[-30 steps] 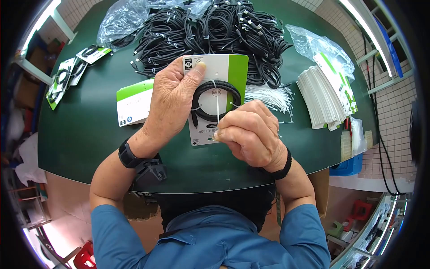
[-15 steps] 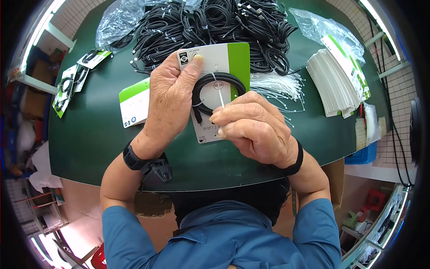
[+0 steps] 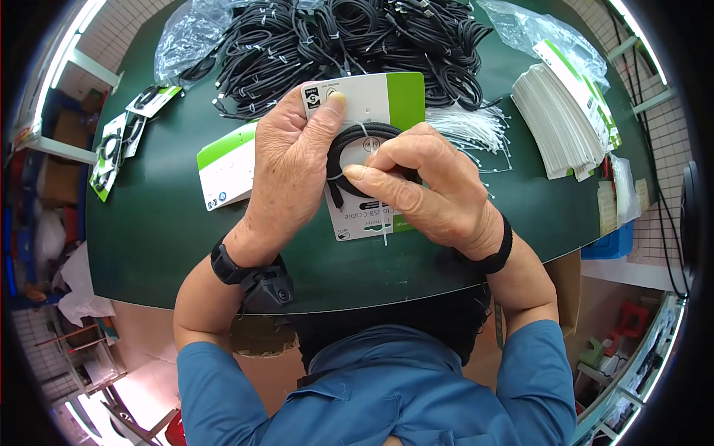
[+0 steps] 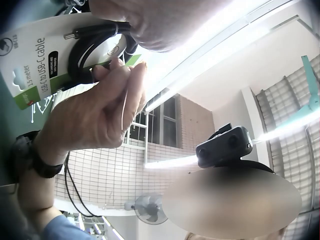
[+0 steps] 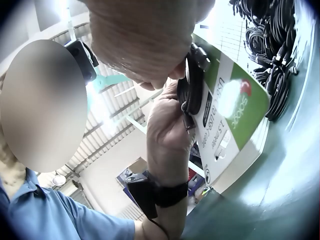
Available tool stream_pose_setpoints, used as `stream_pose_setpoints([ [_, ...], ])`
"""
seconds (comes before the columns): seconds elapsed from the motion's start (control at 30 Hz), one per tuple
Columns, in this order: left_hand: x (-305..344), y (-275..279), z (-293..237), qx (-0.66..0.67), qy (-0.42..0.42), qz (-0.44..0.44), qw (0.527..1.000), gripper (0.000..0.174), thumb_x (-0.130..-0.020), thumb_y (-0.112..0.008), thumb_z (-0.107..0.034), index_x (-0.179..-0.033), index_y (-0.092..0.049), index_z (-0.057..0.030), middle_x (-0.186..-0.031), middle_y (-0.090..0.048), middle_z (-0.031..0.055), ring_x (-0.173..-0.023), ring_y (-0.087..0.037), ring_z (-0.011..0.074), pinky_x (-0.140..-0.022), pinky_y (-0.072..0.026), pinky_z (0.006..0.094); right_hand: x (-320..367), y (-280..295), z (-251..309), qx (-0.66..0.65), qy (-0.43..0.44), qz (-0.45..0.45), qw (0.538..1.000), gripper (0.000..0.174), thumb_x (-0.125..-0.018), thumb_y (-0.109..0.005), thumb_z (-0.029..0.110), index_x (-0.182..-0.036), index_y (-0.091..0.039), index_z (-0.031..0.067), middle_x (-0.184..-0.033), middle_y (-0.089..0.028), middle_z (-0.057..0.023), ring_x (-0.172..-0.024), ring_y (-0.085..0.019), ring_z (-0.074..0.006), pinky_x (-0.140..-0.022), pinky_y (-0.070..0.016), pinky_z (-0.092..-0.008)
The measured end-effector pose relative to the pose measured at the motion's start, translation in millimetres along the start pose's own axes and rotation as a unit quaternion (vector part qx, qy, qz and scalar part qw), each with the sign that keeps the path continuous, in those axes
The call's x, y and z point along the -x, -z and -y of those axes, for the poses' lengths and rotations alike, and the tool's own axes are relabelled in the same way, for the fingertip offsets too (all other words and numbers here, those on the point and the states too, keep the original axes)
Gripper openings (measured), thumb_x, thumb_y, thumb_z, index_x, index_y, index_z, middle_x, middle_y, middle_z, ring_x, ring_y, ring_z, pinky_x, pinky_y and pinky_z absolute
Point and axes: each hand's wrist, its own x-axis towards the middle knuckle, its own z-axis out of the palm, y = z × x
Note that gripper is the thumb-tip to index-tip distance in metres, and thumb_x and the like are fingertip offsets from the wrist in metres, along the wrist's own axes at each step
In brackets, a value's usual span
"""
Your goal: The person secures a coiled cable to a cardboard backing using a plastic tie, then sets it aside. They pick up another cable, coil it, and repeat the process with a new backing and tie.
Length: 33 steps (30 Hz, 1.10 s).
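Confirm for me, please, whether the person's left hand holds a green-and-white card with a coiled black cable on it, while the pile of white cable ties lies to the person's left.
Not quite: the pile of white cable ties lies to the person's right, as the head view shows. The left hand does hold the green-and-white card with the coiled black cable.

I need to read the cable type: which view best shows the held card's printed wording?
The left wrist view: the card's wording stands large and sharp there, though sideways. The right wrist view shows it slanted and blurrier; the head view shows it small, upside down and partly covered.
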Motion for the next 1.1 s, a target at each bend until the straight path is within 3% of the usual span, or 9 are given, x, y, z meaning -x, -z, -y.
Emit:
stream_pose_setpoints([
  [0.2,0.9,-2.0,-0.4,-0.007,-0.006,0.005,1.0,0.022,-0.111,-0.054,-0.016,-0.114,-0.067,0.0015,-0.098,-0.075,0.007,-0.083,-0.068,0.0074,-0.075,-0.0577,0.0245,-1.0,0.3,0.2,-0.021,-0.032,-0.024,0.999,0.046,-0.072,-0.081,-0.01,-0.114,-0.081,0.0107,-0.093,-0.067,-0.0044,-0.075,-0.063,-0.0156,-0.064,-0.0527,-0.0282],
  [0.63,0.9,-1.4,2.1,-0.015,-0.003,0.015,1.0,0.023,-0.111,-0.056,-0.018,-0.113,-0.067,0.0017,-0.096,-0.074,0.0058,-0.082,-0.067,0.0061,-0.073,-0.0569,0.0235,-7.4,1.3,5.0,-0.06,-0.041,-0.027,0.997,0.033,-0.08,-0.081,-0.012,-0.107,-0.076,0.0058,-0.089,-0.068,-0.0064,-0.073,-0.063,-0.0156,-0.064,-0.0517,-0.0281],
  [0.73,0.8,-0.2,9.5,-0.02,-0.009,0.018,1.0,0.023,-0.111,-0.056,-0.018,-0.113,-0.067,0.0017,-0.095,-0.074,0.0054,-0.082,-0.066,0.0056,-0.072,-0.0567,0.0231,-5.3,-6.5,10.0,-0.186,-0.15,-0.141,0.961,0.025,-0.082,-0.081,-0.011,-0.102,-0.072,0.0017,-0.088,-0.07,-0.0086,-0.076,-0.065,-0.0174,-0.066,-0.0538,-0.0302],
  [0.77,1.0,-0.3,11.3,-0.023,-0.013,0.02,0.999,0.023,-0.111,-0.056,-0.018,-0.113,-0.067,0.0017,-0.095,-0.074,0.0052,-0.082,-0.066,0.0053,-0.072,-0.0567,0.0229,-4.3,-5.9,8.9,-0.185,-0.151,-0.139,0.961,0.025,-0.082,-0.081,-0.011,-0.102,-0.072,0.0017,-0.088,-0.07,-0.0086,-0.076,-0.065,-0.0174,-0.066,-0.0538,-0.0302],
  [0.9,5.3,-1.0,14.0,-0.053,0.001,0.024,0.998,0.022,-0.11,-0.056,-0.017,-0.113,-0.067,0.002,-0.093,-0.073,0.0044,-0.08,-0.065,0.0047,-0.07,-0.0559,0.0227,-4.3,-0.4,-2.1,-0.143,-0.143,-0.165,0.965,0.019,-0.084,-0.08,-0.011,-0.097,-0.07,-0.0014,-0.088,-0.072,-0.0107,-0.08,-0.068,-0.0197,-0.071,-0.0557,-0.0315],
  [1.0,7.5,-6.6,12.9,-0.031,0.01,0.014,0.999,0.021,-0.11,-0.056,-0.016,-0.112,-0.067,0.0021,-0.092,-0.073,0.0042,-0.079,-0.064,0.0049,-0.068,-0.055,0.023,-8.9,11.1,-11.5,0.036,-0.096,-0.094,0.99,0.021,-0.083,-0.082,-0.006,-0.1,-0.073,0.001,-0.092,-0.073,-0.0137,-0.077,-0.071,-0.0204,-0.064,-0.057,-0.0291],
  [1.1,7.5,-8.8,11.5,-0.016,0.015,0.005,1.0,0.02,-0.11,-0.057,-0.015,-0.112,-0.067,0.0023,-0.092,-0.073,0.0042,-0.078,-0.064,0.0051,-0.068,-0.0545,0.0234,-9.7,13.0,-21.6,0.059,-0.076,-0.088,0.991,0.023,-0.082,-0.082,-0.007,-0.103,-0.074,0.0002,-0.093,-0.073,-0.0135,-0.077,-0.07,-0.0211,-0.064,-0.0568,-0.0299],
])
